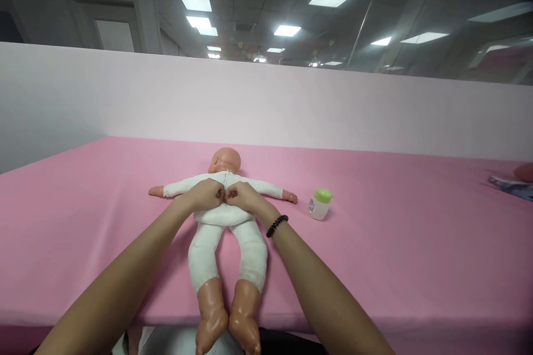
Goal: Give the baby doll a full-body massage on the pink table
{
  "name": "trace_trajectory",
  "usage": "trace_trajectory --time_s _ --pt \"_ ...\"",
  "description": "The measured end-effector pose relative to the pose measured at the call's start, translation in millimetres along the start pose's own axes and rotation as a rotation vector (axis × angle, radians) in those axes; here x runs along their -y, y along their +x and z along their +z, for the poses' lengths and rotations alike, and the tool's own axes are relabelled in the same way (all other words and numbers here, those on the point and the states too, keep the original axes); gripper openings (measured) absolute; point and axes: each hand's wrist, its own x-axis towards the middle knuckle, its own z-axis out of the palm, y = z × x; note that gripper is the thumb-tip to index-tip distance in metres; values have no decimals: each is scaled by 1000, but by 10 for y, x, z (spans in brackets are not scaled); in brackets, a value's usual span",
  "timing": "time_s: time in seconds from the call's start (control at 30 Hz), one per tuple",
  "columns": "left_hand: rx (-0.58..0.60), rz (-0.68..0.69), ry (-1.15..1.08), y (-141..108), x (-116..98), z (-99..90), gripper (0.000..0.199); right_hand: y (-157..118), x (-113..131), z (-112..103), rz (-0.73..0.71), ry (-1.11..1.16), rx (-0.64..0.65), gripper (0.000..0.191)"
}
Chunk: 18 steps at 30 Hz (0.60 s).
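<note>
A baby doll [225,216] lies on its back on a pink-covered table [387,249], with its vinyl head turned away and its arms spread. Its feet hang over the near table edge. It wears white cloth [227,214] over a soft body. My left hand [204,194] and my right hand [240,195] sit knuckle to knuckle at the middle of its chest, both closed on the white cloth. A small plastic baby bottle [320,204] with a green cap stands to the right of the doll's left hand, beyond my right hand's reach of contact.
A dark beaded bracelet [277,226] circles my right wrist. A pale partition wall [266,105] runs behind the table, with a glass panel and ceiling lights above it. A patterned item [510,187] and a pinkish object lie at the far right table edge.
</note>
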Motion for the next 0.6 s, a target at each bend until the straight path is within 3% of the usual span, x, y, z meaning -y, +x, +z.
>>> trace_trajectory --time_s 0.17,0.3,0.4,0.47,0.6 --pt "-44 85 -79 -39 23 -113 11 -22 51 -100 -54 96 19 8" --pt "119 83 -156 -78 38 -174 11 -65 79 -134 -29 131 165 5" --pt "192 43 -132 -71 8 -147 12 -63 61 -82 29 94 142 8" --pt "182 34 -136 -64 2 -148 12 -61 48 -94 -2 117 157 8" --pt "140 51 -268 -81 42 -213 12 -76 51 -232 -63 252 310 12"
